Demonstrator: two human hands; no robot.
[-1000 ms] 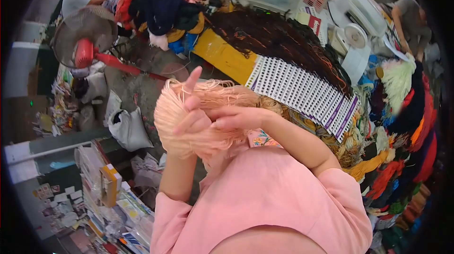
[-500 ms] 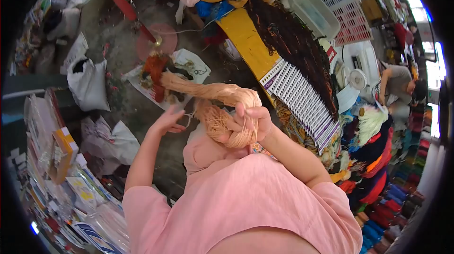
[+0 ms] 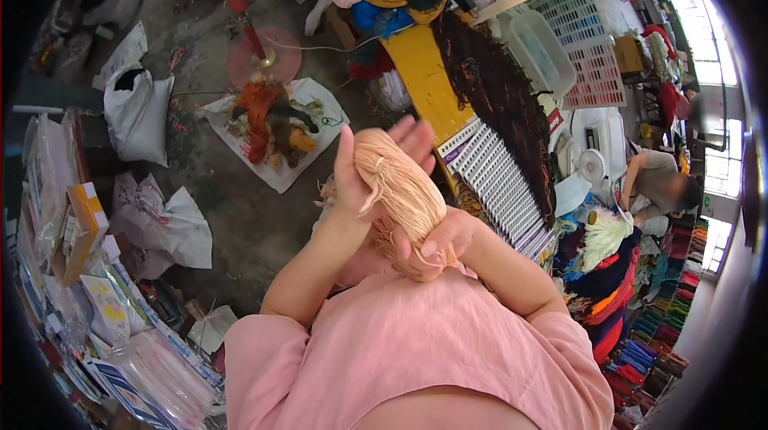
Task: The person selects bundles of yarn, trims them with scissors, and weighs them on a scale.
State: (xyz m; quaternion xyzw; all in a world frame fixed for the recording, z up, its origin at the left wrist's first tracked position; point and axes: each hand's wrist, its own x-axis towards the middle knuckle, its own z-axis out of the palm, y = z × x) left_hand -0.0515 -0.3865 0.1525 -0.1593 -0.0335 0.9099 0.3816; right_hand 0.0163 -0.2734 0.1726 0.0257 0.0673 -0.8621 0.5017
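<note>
A peach yarn skein [image 3: 404,190] is stretched between my hands in front of the pink shirt. My left hand [image 3: 349,184] lies under and beside its upper end, thumb up and fingers stretched out, with the strands across the palm. Around the lower end my right hand [image 3: 440,244] is closed, its thumb pressed on the strands. Some looser peach strands hang below the skein, partly hidden by it.
Orange and brown yarn [image 3: 260,118] lies on a white sheet [image 3: 280,182] on the floor by a red stand [image 3: 254,44]. Sample cards [image 3: 492,178] and dark yarn [image 3: 496,94] cover a yellow table [image 3: 420,70] at right. A person [image 3: 656,178] bends over farther right.
The long peach length stretching left has been drawn in to a shorter bundle. My left hand moved right and up onto it; my right hand moved lower, still gripping.
</note>
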